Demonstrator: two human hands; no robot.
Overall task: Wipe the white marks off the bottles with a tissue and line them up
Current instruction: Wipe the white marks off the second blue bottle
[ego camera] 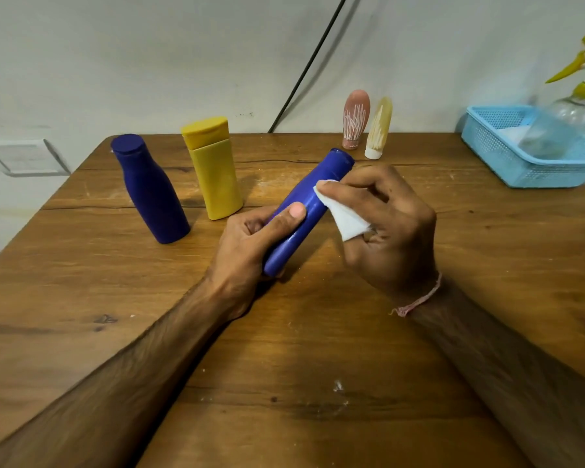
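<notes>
Left hand: reaching in from the lower left, forearm lying low over the wooden table, fingers wrapping under the lower half of the tilted blue bottle and thumb pressing along its upper side. The bottle is being held just above the table's middle, cap end pointing up and away to the right. Right hand: coming in from the lower right, wrist bent, fingers curling round a folded white tissue and pressing its corner against the bottle's upper body; a pink thread is circling the wrist. Dark blue bottle and yellow bottle: standing side by side at the left. Pink bottle and cream bottle: standing at the far edge, both showing white streaks. Blue basket: sitting at the far right, with a blurred spray bottle showing in front of it.
</notes>
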